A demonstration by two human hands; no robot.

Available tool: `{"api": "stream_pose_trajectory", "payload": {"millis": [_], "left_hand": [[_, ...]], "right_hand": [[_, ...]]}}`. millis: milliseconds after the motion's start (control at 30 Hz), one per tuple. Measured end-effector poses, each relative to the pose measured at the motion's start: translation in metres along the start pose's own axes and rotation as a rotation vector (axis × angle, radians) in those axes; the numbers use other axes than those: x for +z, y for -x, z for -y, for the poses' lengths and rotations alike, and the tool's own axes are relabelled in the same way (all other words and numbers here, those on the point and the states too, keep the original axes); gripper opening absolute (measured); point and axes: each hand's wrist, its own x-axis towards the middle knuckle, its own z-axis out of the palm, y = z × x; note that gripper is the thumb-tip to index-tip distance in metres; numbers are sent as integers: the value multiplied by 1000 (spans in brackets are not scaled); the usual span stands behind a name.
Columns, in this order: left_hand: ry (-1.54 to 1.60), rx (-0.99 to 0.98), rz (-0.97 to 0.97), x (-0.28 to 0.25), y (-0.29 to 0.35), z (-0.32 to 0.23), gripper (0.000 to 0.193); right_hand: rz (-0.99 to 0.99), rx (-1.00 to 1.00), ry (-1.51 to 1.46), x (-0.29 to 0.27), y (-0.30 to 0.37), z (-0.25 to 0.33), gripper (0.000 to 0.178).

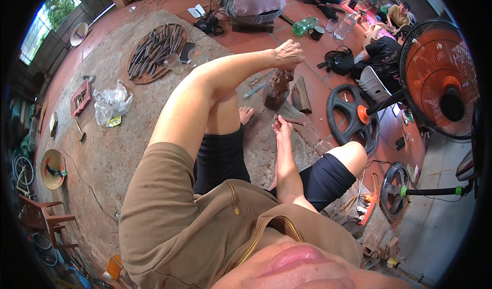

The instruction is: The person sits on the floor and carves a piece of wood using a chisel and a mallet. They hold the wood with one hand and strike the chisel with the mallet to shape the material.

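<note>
A carved dark brown wooden piece (278, 90) stands upright on the grey mat in front of me. My left hand (289, 55) is closed in a fist just over its top; what the fingers grip, if anything, is hidden. Lower down and close to the carving, my right hand (282, 128) is closed round a slim brown chisel (293, 121), its shaft pointing right. A wooden block (301, 95) lies just right of the carving. To the left, a round basket (137, 77) bears several dark chisels (159, 50), with clear cups (174, 63) at its edge.
An orange fan (442, 81) and its black wheel-shaped base (351, 113) stand at right. An orange power strip (367, 210) with cables lies near my right knee. Plastic bag (111, 103), pink tray (81, 98) and straw hat (53, 169) lie left. Other people (256, 2) sit ahead.
</note>
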Motion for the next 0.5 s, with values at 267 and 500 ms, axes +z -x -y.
{"api": "stream_pose_trajectory", "payload": {"millis": [267, 500], "left_hand": [[4, 8, 16, -2, -1, 0, 9], [8, -1, 27, -3, -2, -2, 10]], "right_hand": [[-12, 2, -22, 0, -3, -2, 14], [3, 4, -22, -2, -4, -1, 15]]}}
